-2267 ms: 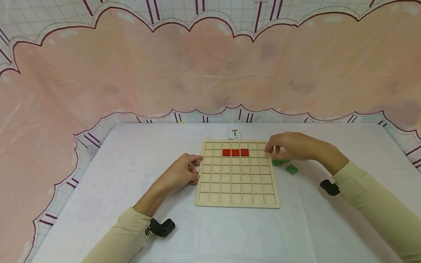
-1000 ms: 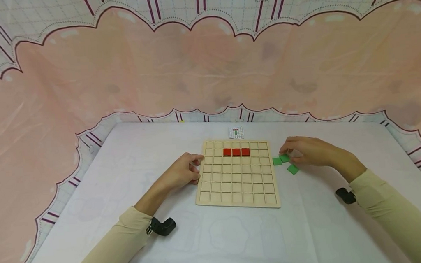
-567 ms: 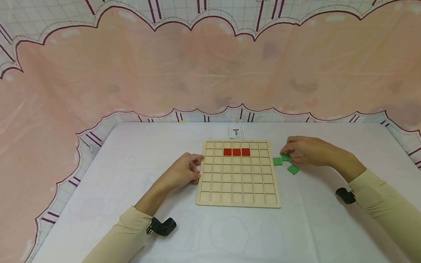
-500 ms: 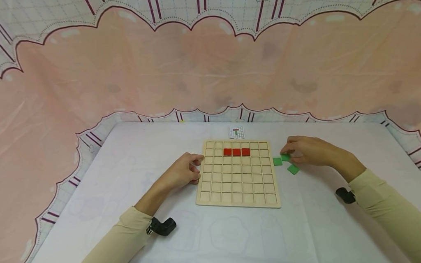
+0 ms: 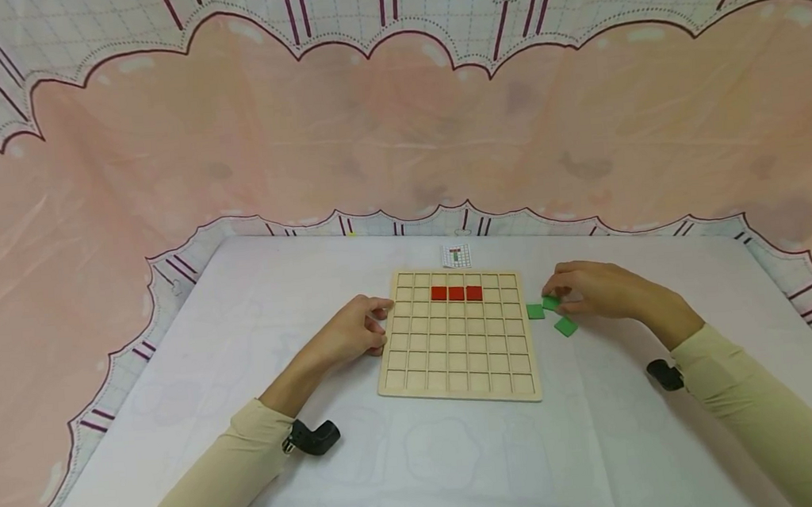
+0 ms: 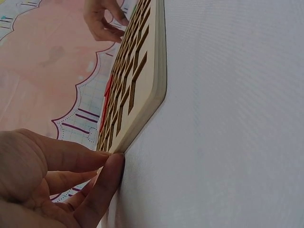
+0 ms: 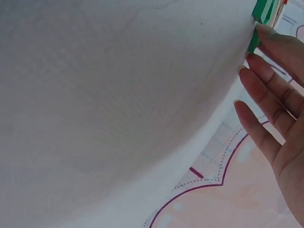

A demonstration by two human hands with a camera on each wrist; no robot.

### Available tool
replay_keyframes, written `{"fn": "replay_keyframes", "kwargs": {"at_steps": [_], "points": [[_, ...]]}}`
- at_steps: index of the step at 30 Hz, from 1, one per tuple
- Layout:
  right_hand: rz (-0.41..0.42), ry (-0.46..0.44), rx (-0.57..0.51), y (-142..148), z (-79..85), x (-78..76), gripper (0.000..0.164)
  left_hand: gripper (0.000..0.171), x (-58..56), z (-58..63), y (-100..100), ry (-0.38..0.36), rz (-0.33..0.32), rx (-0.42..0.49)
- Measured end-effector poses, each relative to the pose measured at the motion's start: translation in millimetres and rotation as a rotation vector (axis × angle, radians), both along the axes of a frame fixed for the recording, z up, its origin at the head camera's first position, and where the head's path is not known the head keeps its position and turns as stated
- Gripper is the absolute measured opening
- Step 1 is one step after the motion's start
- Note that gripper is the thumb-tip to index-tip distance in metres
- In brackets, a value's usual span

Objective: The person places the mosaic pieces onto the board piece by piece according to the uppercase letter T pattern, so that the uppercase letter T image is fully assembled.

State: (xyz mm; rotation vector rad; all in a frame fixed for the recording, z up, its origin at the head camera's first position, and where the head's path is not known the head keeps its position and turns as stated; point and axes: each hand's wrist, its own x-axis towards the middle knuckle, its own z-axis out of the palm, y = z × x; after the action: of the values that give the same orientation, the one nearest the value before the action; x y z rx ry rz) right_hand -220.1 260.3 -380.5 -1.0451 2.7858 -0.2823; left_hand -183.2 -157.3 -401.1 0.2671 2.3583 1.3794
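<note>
A square wooden grid board lies on the white tabletop, with three red square tiles side by side in one of its far rows. My left hand pinches the board's left edge; the left wrist view shows thumb and finger meeting at the rim. Right of the board, my right hand has thumb and index finger on opposite edges of a green square tile, the other fingers loosely spread. Two more green tiles lie beside it, a left one against the board and a nearer one.
A small printed card with a coloured grid pattern lies just beyond the board's far edge. Behind the table hangs a pink and white patterned cloth. Black wrist cameras are strapped at both sleeves.
My right hand has gone from the board's right edge out to the green tile and taken it between thumb and finger. Lately it barely moves. My left hand stays at the board.
</note>
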Motion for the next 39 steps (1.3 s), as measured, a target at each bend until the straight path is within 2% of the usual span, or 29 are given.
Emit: {"fn": "replay_keyframes", "kwargs": {"at_steps": [10,22,30,39], "points": [[-0.015,0.009,0.008,-0.9,0.2,-0.7,0.021,0.066,0.5,0.2,0.1,-0.009,0.001,0.015],[-0.073,-0.038,0.018,-2.7,3.8,-5.1,0.02,0.065,1.7,2.7,1.5,-0.021,0.011,0.015],[-0.069,-0.053,0.022,-3.4,7.3,-9.7,0.02,0.065,0.7,2.8,1.5,-0.02,0.015,0.015],[-0.039,-0.017,-0.008,-8.0,9.6,-12.0,0.019,0.065,0.5,2.4,1.6,-0.018,0.015,0.009]]}}
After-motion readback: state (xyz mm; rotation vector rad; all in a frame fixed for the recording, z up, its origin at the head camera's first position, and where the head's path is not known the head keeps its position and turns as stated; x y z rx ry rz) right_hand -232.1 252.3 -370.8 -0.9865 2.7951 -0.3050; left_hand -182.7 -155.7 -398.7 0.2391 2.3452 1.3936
